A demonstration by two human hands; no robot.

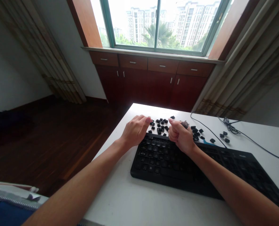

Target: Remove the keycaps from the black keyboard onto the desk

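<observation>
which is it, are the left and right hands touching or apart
Apart: the head view shows a gap between the left hand and the right hand, with loose black keycaps lying between them.

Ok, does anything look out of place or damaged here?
Yes: many small black keycaps lie scattered on the white table beyond the keyboard, instead of seated on it; its left part shows bare sockets. A cable behind is bunched up. I can't make out any breakage.
</observation>
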